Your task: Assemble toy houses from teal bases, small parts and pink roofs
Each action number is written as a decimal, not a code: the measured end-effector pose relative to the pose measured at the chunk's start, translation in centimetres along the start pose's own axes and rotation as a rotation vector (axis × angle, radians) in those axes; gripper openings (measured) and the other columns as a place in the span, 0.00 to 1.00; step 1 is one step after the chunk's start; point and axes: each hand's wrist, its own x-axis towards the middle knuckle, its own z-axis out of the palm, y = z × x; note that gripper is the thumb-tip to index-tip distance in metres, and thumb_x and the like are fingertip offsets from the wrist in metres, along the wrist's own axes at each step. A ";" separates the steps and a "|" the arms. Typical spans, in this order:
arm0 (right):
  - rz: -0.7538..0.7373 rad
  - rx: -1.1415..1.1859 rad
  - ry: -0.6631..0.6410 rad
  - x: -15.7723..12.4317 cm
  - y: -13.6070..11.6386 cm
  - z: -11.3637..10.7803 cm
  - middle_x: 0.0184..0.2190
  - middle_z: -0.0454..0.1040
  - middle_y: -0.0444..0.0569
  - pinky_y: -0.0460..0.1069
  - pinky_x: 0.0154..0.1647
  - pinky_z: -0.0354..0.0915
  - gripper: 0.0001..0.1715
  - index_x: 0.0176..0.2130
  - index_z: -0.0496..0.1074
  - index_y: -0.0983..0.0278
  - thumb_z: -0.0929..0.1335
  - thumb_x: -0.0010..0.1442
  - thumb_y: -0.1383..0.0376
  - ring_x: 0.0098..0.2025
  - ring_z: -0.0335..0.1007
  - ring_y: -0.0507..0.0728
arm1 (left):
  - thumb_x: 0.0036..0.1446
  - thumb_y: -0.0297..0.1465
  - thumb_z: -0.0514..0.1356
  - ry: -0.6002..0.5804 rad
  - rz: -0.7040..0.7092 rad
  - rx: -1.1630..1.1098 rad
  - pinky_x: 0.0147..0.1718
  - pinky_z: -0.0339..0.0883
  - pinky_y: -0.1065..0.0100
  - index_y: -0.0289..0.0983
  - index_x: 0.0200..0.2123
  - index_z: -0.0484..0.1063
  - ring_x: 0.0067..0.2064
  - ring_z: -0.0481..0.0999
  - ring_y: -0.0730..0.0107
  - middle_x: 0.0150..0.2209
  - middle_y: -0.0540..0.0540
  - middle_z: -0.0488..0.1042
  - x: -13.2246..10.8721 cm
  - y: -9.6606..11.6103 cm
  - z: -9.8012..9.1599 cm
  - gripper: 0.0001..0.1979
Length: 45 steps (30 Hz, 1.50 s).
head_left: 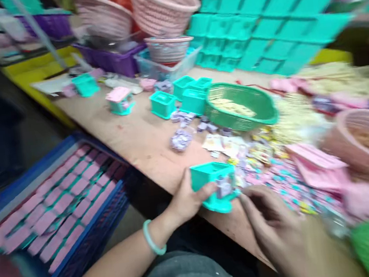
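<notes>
My left hand (185, 200) is wrapped round a teal plastic toy house (211, 184) with an open top, a small purple piece on its side and a flared base. It is held above the front edge of the worktable. Close by the base's right corner is my right hand (270, 217), fingers curled and thumb tip near the forefinger. Blur hides whatever may be between them. Beyond the hands lie small pink, teal and yellow plastic parts (277, 188) in a heap. A purple clump of parts (180, 140) sits farther back on the table.
Teal boxes (163, 104) and a pink-topped toy house (120, 100) stand behind, beside a green basket (242, 118). A blue crate (106, 209) of pink-topped pieces is at left. Pink baskets (164, 7) and stacked teal trays (259, 36) rise at the back.
</notes>
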 end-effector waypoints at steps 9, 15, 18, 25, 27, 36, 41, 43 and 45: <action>0.041 0.012 0.080 0.5 -0.2 0.5 0.36 0.75 0.48 0.52 0.44 0.68 0.04 0.39 0.72 0.61 0.66 0.67 0.68 0.42 0.72 0.56 | 0.58 0.44 0.66 -0.058 0.007 0.237 0.48 0.70 0.64 0.40 0.50 0.63 0.50 0.78 0.60 0.49 0.46 0.79 1.6 -0.4 -0.2 0.23; 0.002 0.007 0.074 0.8 -0.4 -0.1 0.36 0.74 0.47 0.51 0.41 0.68 0.05 0.38 0.71 0.62 0.66 0.67 0.70 0.40 0.72 0.56 | 0.57 0.45 0.66 -0.057 0.009 0.291 0.48 0.70 0.63 0.41 0.51 0.62 0.48 0.78 0.61 0.48 0.46 0.78 1.4 -0.3 0.0 0.25; -0.046 -0.054 0.062 0.7 -0.4 -0.3 0.35 0.74 0.48 0.51 0.40 0.69 0.05 0.39 0.70 0.62 0.66 0.67 0.71 0.40 0.72 0.56 | 0.57 0.45 0.66 -0.067 0.013 0.331 0.49 0.70 0.62 0.41 0.53 0.60 0.49 0.78 0.60 0.49 0.45 0.78 1.3 -0.4 0.1 0.27; -0.137 -0.162 0.135 -0.7 -0.6 0.4 0.36 0.76 0.50 0.52 0.41 0.69 0.11 0.44 0.70 0.63 0.64 0.66 0.76 0.40 0.73 0.57 | 0.54 0.48 0.67 -0.051 0.034 0.523 0.44 0.72 0.60 0.40 0.54 0.59 0.45 0.79 0.57 0.46 0.42 0.78 1.2 -1.0 -0.2 0.32; -0.079 -0.141 0.160 -0.9 -0.7 0.6 0.34 0.76 0.50 0.51 0.39 0.69 0.09 0.41 0.70 0.63 0.64 0.66 0.75 0.38 0.73 0.57 | 0.53 0.48 0.67 -0.049 0.042 0.536 0.43 0.72 0.61 0.40 0.54 0.59 0.44 0.79 0.57 0.45 0.43 0.79 1.2 -0.9 -0.2 0.32; 0.025 -0.085 0.184 -0.8 -1.1 1.1 0.30 0.74 0.48 0.50 0.34 0.68 0.08 0.36 0.71 0.62 0.64 0.66 0.71 0.33 0.72 0.56 | 0.53 0.46 0.67 -0.078 0.041 0.529 0.43 0.71 0.62 0.41 0.51 0.60 0.43 0.79 0.58 0.44 0.44 0.78 1.1 -0.3 0.1 0.29; 0.094 0.063 0.148 -1.5 -0.9 1.8 0.29 0.73 0.47 0.49 0.33 0.68 0.07 0.33 0.71 0.62 0.66 0.66 0.67 0.32 0.72 0.55 | 0.53 0.43 0.69 -0.109 0.040 0.433 0.45 0.71 0.62 0.41 0.51 0.59 0.45 0.78 0.59 0.44 0.45 0.77 0.9 -0.9 -0.7 0.29; 0.198 0.221 0.075 -1.9 -0.4 1.9 0.29 0.74 0.46 0.48 0.32 0.69 0.10 0.33 0.72 0.63 0.67 0.66 0.63 0.31 0.72 0.54 | 0.52 0.42 0.70 -0.118 0.047 0.404 0.47 0.71 0.61 0.41 0.51 0.61 0.47 0.78 0.57 0.46 0.45 0.77 1.2 -0.9 -1.3 0.29; 0.292 0.334 0.052 -2.4 0.5 1.8 0.30 0.75 0.47 0.47 0.32 0.71 0.12 0.34 0.73 0.63 0.67 0.67 0.59 0.32 0.74 0.54 | 0.52 0.40 0.70 -0.147 0.054 0.371 0.49 0.70 0.60 0.40 0.53 0.62 0.50 0.77 0.56 0.48 0.43 0.77 1.9 -0.8 -2.2 0.29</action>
